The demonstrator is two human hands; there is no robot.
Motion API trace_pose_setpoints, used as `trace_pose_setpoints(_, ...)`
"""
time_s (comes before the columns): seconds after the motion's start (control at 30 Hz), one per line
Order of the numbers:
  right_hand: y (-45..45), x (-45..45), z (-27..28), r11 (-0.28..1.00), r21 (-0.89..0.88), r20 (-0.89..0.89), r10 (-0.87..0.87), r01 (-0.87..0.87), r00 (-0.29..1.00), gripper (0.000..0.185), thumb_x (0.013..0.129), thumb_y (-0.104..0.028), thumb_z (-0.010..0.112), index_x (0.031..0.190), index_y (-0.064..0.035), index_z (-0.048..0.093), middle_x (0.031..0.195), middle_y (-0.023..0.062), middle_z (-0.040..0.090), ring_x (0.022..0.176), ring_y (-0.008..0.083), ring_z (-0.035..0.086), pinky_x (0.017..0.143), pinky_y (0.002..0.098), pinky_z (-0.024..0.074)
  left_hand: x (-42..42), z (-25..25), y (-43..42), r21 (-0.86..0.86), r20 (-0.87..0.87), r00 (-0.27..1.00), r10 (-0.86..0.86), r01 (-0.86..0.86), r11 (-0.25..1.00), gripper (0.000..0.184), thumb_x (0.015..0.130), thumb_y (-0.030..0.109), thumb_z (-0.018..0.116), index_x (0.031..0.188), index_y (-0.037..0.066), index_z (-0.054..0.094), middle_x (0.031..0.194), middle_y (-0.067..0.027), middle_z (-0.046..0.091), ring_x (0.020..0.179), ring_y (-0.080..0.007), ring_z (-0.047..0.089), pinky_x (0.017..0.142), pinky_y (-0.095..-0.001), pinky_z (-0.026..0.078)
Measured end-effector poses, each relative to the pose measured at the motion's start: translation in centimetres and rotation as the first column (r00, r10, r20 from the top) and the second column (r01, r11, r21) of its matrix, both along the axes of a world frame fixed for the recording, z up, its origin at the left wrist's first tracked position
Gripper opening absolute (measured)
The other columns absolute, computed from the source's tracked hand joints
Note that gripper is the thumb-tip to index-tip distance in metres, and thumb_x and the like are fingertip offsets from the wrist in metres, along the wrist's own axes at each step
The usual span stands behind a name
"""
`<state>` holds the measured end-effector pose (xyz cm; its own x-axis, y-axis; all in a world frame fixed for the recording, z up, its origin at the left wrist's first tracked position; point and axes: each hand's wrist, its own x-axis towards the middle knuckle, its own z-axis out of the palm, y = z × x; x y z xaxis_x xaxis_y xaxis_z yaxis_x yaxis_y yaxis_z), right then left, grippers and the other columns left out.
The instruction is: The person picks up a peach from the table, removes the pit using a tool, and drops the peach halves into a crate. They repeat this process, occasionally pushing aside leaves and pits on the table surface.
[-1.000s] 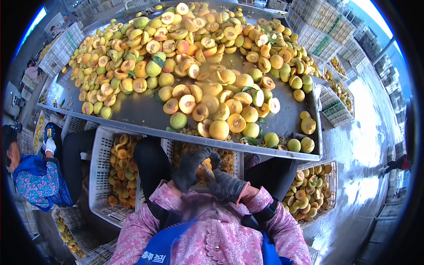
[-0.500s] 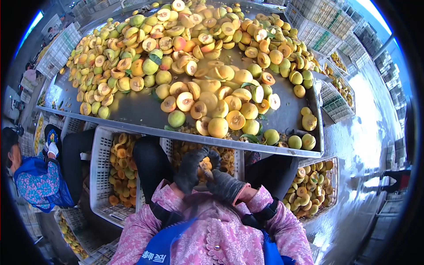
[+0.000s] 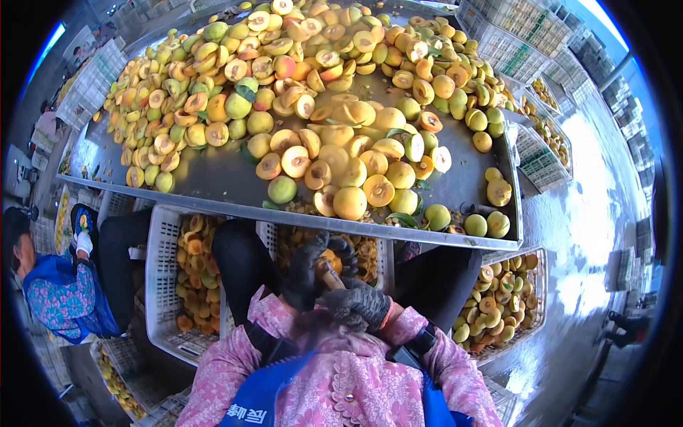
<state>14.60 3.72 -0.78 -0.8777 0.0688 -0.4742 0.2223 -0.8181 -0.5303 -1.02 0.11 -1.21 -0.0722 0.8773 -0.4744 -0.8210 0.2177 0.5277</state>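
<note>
In the head view my left hand (image 3: 304, 274), in a dark glove, is curled round a piece of yellow peach (image 3: 331, 257) above a crate of cut peaches (image 3: 365, 257). My right hand (image 3: 360, 304), also gloved, is closed on a slim brown-handled tool (image 3: 328, 275) that points up at the peach. The tool's working end is hidden against the fruit, so its kind cannot be made out. Just beyond my hands, halved and whole peaches (image 3: 348, 203) lie on a metal table (image 3: 228, 167).
White crates of peaches stand to the left (image 3: 162, 277) and right (image 3: 538, 292) of my legs. The table's raised edge (image 3: 320, 222) runs before my knees. On the left sits a co-worker (image 3: 67, 292) in a blue apron. Stacked crates (image 3: 523, 32) rise at the back right.
My right hand has turned and dropped slightly towards my body, so the tool's brown handle now shows. The left hand stays round the peach, with its fingers higher over it.
</note>
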Motion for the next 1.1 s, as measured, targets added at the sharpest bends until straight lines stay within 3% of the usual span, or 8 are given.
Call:
trace_pose_setpoints(0.2, -1.0, 0.0, 1.0, 0.955, -0.213, -0.078, -0.227, 0.206, 0.971, 0.020, 0.084, -0.015, 0.060, 0.099, -0.0026, 0.054, 0.069, 0.0018, 0.055, 0.047, 0.0098, 0.048, 0.040, 0.0209, 0.0372, 0.6, -7.1, -0.5, 0.275, 0.228, 0.960, -0.160, 0.094, 0.957, 0.010, 0.086, 0.007, 0.052, 0.092, 0.000, 0.056, 0.078, -0.0014, 0.055, 0.071, -0.0121, 0.055, 0.067, -0.0252, 0.048)
trace_pose_setpoints(0.3, 0.0, 1.9, 0.8, 0.914, -0.308, -0.148, -0.320, 0.264, 0.936, 0.021, 0.082, -0.015, 0.063, 0.096, -0.0028, 0.053, 0.063, 0.0024, 0.049, 0.037, 0.0084, 0.038, 0.034, 0.0227, 0.0324, -0.5, -1.6, 0.1, 0.124, -0.458, 0.877, -0.148, 0.228, 0.966, 0.012, 0.086, 0.005, 0.056, 0.094, -0.003, 0.058, 0.081, -0.0026, 0.059, 0.072, -0.0111, 0.056, 0.067, -0.0243, 0.048)
trace_pose_setpoints(0.37, 1.2, 3.4, -1.1, 0.977, -0.002, 0.035, -0.215, 0.215, 0.976, 0.017, 0.085, -0.012, 0.057, 0.097, -0.0009, 0.054, 0.066, 0.0060, 0.053, 0.044, 0.0152, 0.046, 0.040, 0.0279, 0.0397, -1.1, 1.7, -0.7, 0.004, -0.705, 0.700, -0.114, 0.164, 0.986, 0.017, 0.087, 0.009, 0.055, 0.098, -0.003, 0.060, 0.088, -0.0055, 0.063, 0.075, -0.0140, 0.059, 0.071, -0.0264, 0.048)
trace_pose_setpoints(0.43, 0.5, 4.0, -10.0, 0.244, 0.970, -0.021, 0.040, 0.011, 0.999, 0.015, 0.083, -0.012, 0.055, 0.093, -0.0002, 0.056, 0.071, 0.0093, 0.056, 0.055, 0.0204, 0.052, 0.049, 0.0310, 0.0442, -4.5, 3.0, -2.7, 0.047, -0.651, 0.756, -0.068, 0.129, 0.991, 0.021, 0.089, 0.012, 0.051, 0.103, 0.001, 0.062, 0.094, -0.0080, 0.065, 0.079, -0.0184, 0.061, 0.077, -0.0292, 0.048)
trace_pose_setpoints(0.5, 0.5, 3.6, -11.7, -0.335, 0.929, 0.202, 0.111, -0.155, 0.973, 0.016, 0.081, -0.013, 0.053, 0.089, 0.0000, 0.058, 0.077, 0.0123, 0.058, 0.067, 0.0247, 0.055, 0.058, 0.0333, 0.0468, -8.5, 6.4, -4.4, 0.241, -0.823, -0.455, 0.339, 0.261, 0.935, 0.018, 0.087, 0.013, 0.056, 0.097, 0.001, 0.064, 0.085, -0.0092, 0.066, 0.075, -0.0195, 0.063, 0.069, -0.0304, 0.050)
trace_pose_setpoints(0.63, 0.5, 3.7, -12.2, -0.280, 0.882, 0.434, 0.176, -0.378, 0.883, 0.017, 0.078, -0.017, 0.054, 0.081, -0.0028, 0.062, 0.085, 0.0172, 0.059, 0.084, 0.0282, 0.055, 0.067, 0.0337, 0.0466, -18.1, 6.8, -7.8, -0.310, -0.831, -0.314, -0.460, -0.425, 0.851, 0.024, 0.088, 0.021, 0.054, 0.098, 0.002, 0.063, 0.084, -0.0147, 0.064, 0.081, -0.0274, 0.063, 0.073, -0.0365, 0.049)
trace_pose_setpoints(0.73, 0.5, 3.1, -13.4, -0.411, 0.861, 0.419, 0.237, -0.300, 0.877, 0.016, 0.078, -0.017, 0.054, 0.081, -0.0036, 0.062, 0.090, 0.0182, 0.060, 0.083, 0.0282, 0.055, 0.067, 0.0332, 0.0466, -21.2, 4.2, -5.6, 0.011, -0.815, -0.569, -0.107, -0.200, 0.980, 0.033, 0.085, 0.032, 0.058, 0.099, 0.002, 0.063, 0.087, -0.0164, 0.065, 0.085, -0.0299, 0.063, 0.076, -0.0365, 0.048)
trace_pose_setpoints(1.1, 1.1, 3.8, -10.2, -0.388, 0.858, 0.378, 0.035, -0.336, 0.925, 0.025, 0.082, -0.010, 0.051, 0.100, 0.0064, 0.055, 0.073, 0.0147, 0.055, 0.064, 0.0267, 0.054, 0.054, 0.0348, 0.0440, -17.2, -1.7, 10.3, -0.149, -0.986, 0.087, -0.141, -0.093, 0.984, 0.052, 0.073, 0.030, 0.072, 0.113, 0.000, 0.058, 0.103, -0.0187, 0.064, 0.096, -0.0270, 0.061, 0.083, -0.0349, 0.047)
